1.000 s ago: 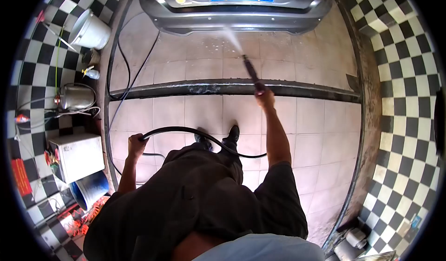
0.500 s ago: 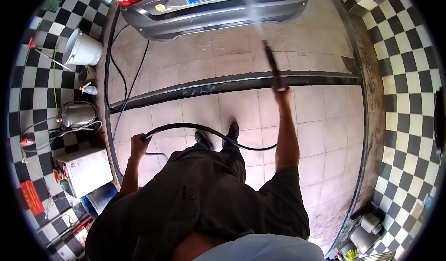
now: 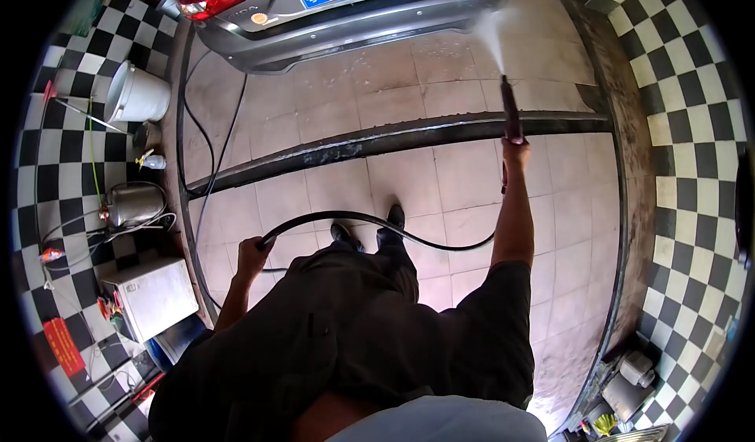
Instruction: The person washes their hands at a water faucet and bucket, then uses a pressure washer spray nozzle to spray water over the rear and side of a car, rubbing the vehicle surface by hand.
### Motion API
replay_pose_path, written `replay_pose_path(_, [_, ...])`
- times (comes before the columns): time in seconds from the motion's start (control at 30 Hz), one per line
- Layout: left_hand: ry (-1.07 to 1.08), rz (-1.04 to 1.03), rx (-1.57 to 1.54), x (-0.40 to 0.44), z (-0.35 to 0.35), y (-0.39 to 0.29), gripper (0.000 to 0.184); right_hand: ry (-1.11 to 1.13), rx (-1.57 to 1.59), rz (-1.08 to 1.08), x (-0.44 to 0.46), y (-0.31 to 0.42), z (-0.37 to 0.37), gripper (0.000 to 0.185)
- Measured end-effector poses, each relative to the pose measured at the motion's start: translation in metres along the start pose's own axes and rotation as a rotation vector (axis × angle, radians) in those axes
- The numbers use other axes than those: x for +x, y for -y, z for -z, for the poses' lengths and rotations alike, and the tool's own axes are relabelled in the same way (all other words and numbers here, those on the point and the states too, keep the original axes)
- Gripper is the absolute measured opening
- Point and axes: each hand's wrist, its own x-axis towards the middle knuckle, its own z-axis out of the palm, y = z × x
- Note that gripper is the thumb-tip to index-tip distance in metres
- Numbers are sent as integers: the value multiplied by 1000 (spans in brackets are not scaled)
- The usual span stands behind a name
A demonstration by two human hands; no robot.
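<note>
My right hand (image 3: 516, 152) grips a dark pressure washer gun (image 3: 511, 108), its nozzle pointing away from me. A white spray leaves the tip and reaches the lower right corner of the grey car's rear bumper (image 3: 354, 37). In my left hand (image 3: 253, 255) is a black hose (image 3: 346, 215), with the fingers wrapped round it. The hose arcs in front of my legs toward my right forearm, where its far end is hidden.
A black drain channel (image 3: 338, 152) crosses the tiled floor. More hose (image 3: 224, 139) lies at left. Along the left side stand a white bucket (image 3: 141, 94), a spray bottle (image 3: 152, 161), a metal tank (image 3: 135, 204) and a white box (image 3: 153, 299). Machinery (image 3: 629, 383) sits at lower right.
My right hand and the gun have swung right, carrying the spray from mid-bumper to its right corner. My left hand has shifted slightly right with the hose. The view has turned a little.
</note>
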Motion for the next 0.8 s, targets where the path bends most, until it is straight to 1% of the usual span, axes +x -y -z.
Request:
replay_pose_path(0.03, [-1,25,-3,1,-1,-2,40,-8,-21,-75,-5,8,13,33])
replay_pose_path(0.07, [-5,54,-5,0,0,-3,40,-2,-43,-89,-8,5,12,33])
replay_pose_path(0.1, [-2,62,-21,-1,1,-4,40,7,-64,-100,-10,4,10,33])
replay_pose_path(0.17, [-6,72,-53,0,4,-5,38,102,-20,-67,-28,7,-7,35])
replay_pose_path(0.2, [-29,22,-34,0,8,-11,36,162,-6,-41,-34,3,-26,35])
replay_pose_path(0.23, [-30,34,-27,-1,10,-11,35,220,7,-18,-37,-8,-54,35])
replay_pose_path(0.3, [-24,54,-9,-3,16,-11,34,314,-120,27,-55,-3,-102,36])
replay_pose_path(0.37, [-39,89,27,-8,20,-9,34,347,-61,254,-90,20,-132,38])
replay_pose_path(0.43, [-47,117,62,-15,24,-5,33,504,-153,271,-124,46,-155,41])
replay_pose_path(0.5, [-54,137,92,-23,24,2,33,639,-124,402,-154,72,-163,45])
replay_pose_path(0.57, [-65,82,150,-28,22,11,32,746,-32,455,-175,92,-162,48])
replay_pose_path(0.6, [-70,52,181,-31,22,14,31,794,-51,447,-179,101,-160,47])
replay_pose_path(0.63, [-74,46,191,-34,21,15,29,782,-26,431,-175,100,-163,47])
replay_pose_path(0.7, [-49,99,175,-38,26,9,29,752,36,379,-163,88,-170,46])
replay_pose_path(0.77, [-17,122,217,-41,30,16,31,584,102,281,-137,66,-179,40])
replay_pose_path(0.8, [-22,205,195,-40,37,8,31,496,127,225,-121,48,-182,37])
